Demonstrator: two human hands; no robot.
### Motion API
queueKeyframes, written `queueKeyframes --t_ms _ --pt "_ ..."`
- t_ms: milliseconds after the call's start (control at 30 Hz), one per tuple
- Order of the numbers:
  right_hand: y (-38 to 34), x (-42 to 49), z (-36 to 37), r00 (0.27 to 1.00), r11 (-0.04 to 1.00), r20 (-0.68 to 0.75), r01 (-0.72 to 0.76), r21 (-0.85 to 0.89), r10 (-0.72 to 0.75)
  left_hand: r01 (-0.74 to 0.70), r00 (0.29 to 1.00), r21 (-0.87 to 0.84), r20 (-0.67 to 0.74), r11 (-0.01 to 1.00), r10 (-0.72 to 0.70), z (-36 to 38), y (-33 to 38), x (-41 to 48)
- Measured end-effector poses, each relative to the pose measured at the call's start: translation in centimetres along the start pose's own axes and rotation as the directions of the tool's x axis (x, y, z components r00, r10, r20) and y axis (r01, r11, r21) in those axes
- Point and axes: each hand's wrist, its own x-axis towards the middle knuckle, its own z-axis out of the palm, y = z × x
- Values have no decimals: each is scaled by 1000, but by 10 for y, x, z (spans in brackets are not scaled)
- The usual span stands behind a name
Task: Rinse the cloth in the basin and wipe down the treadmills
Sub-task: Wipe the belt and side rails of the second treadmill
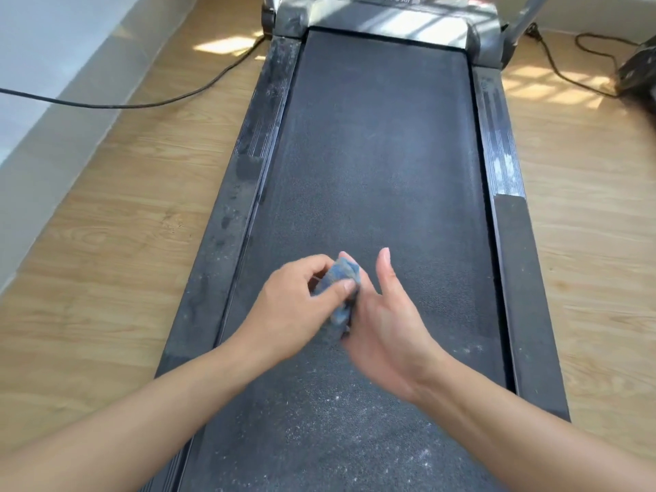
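Wood-grain flooring (106, 278) carries one treadmill (372, 154), long axis running straight away from the camera, motor hood (390, 19) at the far end. Lettering on the hood is blurred and unreadable. White specks lie on the near belt, and the left side rail (245, 179) is dusty. A crumpled blue cloth (342, 275) is held above the belt, its longer run roughly along the belt. Left hand (294, 303) pinches it between thumb and curled fingers; right hand (387, 332) is flat, fingers straight, against the cloth.
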Motion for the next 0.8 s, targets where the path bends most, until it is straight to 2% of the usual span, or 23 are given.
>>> queueKeyframes --t_ms 100,167,367,433,533,667,800 --pt "-3 -4 -14 996 975 12 91 -205 -90 106 994 -164 35 981 -102 -13 -8 5" --pt "-6 -6 -28 989 925 -10 135 -354 -148 132 990 -204 68 970 -121 -18 -11 6" --pt "-16 -3 -30 997 848 48 74 -524 -57 203 979 -278 79 939 -188 -19 -15 6" --pt "-15 0 -28 997 860 78 41 -508 -2 222 974 -281 109 934 -199 -21 -17 5" --pt "-12 4 -26 993 926 99 -17 -378 59 245 961 -312 200 918 -189 -24 -23 4" --pt "-5 10 -29 998 843 49 4 -538 27 237 970 -230 112 944 -217 -29 -35 3" --pt "-5 12 -26 1000 833 17 26 -553 -20 318 931 -164 238 934 -276 -37 -42 2"
